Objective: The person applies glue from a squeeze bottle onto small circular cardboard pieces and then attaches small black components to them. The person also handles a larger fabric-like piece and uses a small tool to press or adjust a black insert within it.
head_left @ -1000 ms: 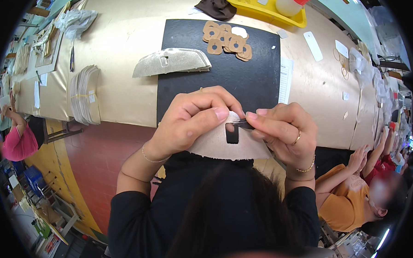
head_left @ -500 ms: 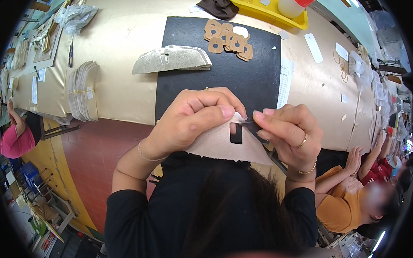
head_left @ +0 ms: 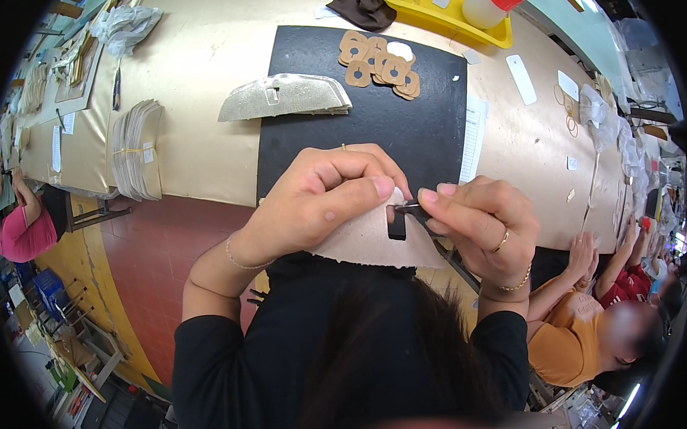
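Observation:
My left hand (head_left: 321, 196) pinches the upper edge of a pale beige, leather-like piece (head_left: 352, 243) between thumb and fingers. The piece has a rough lower edge and a rectangular cutout, through which something black shows. In my right hand (head_left: 491, 222), thumb and fingertips close on a thin dark metal tool (head_left: 411, 207); its kind is hidden by the fingers. The tool's tip lies at the top of the cutout, close to my left fingertips. Beyond my hands, a stack of similar half-moon pieces (head_left: 308, 99) rests partly on a black mat (head_left: 401, 128).
Brown ring-shaped pieces (head_left: 358, 73) lie piled on the mat. Behind it stand a yellow tray (head_left: 458, 29) and a bottle with a red band (head_left: 491, 5). A banded stack of pieces (head_left: 135, 151) is at the left. A person in orange (head_left: 567, 323) sits at the right.
My right hand has brought the tool slightly left, to the top of the cutout. The beige piece has shifted and tilted a little, and less of its right corner shows.

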{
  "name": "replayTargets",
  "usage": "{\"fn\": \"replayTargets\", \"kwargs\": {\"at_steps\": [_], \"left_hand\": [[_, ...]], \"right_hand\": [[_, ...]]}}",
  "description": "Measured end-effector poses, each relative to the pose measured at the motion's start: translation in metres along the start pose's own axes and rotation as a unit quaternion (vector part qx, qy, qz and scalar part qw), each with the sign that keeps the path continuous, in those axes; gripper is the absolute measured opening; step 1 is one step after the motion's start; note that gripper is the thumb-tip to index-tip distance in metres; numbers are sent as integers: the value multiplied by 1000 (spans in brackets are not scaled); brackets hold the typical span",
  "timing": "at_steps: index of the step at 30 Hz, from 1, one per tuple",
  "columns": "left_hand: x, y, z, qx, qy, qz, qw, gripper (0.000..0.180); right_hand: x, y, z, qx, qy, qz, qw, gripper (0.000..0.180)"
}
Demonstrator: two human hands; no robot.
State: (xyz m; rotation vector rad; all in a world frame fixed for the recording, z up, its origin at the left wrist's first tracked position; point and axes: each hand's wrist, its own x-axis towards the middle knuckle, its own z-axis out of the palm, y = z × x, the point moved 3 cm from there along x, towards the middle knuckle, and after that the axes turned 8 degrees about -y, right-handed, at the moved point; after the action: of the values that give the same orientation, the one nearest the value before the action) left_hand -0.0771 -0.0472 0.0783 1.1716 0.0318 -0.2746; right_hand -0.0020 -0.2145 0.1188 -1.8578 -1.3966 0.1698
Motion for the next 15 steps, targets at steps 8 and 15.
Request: {"fn": "replayTargets", "kwargs": {"at_steps": [8, 15], "left_hand": [[1, 1, 0, 40, -8, -1, 999, 23], [2, 3, 0, 53, -19, -4, 998, 24]], "right_hand": [[1, 0, -2, -24, -21, -9, 999, 28], [1, -1, -4, -12, -31, 7, 999, 28]]}}
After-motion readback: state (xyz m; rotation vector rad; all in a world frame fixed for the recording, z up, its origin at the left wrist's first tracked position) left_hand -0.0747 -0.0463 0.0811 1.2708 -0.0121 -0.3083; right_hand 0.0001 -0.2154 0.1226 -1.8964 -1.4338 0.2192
